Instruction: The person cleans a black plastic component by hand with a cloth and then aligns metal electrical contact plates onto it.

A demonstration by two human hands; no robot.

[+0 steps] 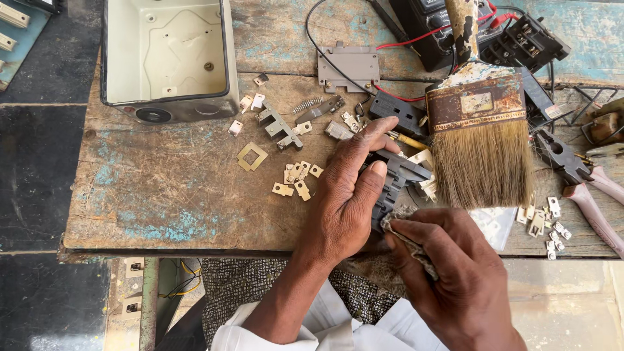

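The left hand (348, 188) grips a dark grey switch block (396, 179), just beside the paintbrush (480, 140) on the bench (162, 201). The right hand (448, 266) pinches a rag (406, 234) against the block's near end. Judged: cleaning is under way. Loose brass contacts (296, 179) lie beyond the brush, near the open metal box (169, 58), unfitted; reassembly remains.

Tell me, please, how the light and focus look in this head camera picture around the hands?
In the head view, the light is soft and even, with faint shadows and no glare. The left hand, holding a dark plastic part, and the right hand, holding a rag, are sharp. The brush is crisp too. The metal box leans at the frame's edge, a slight wide-angle distortion.
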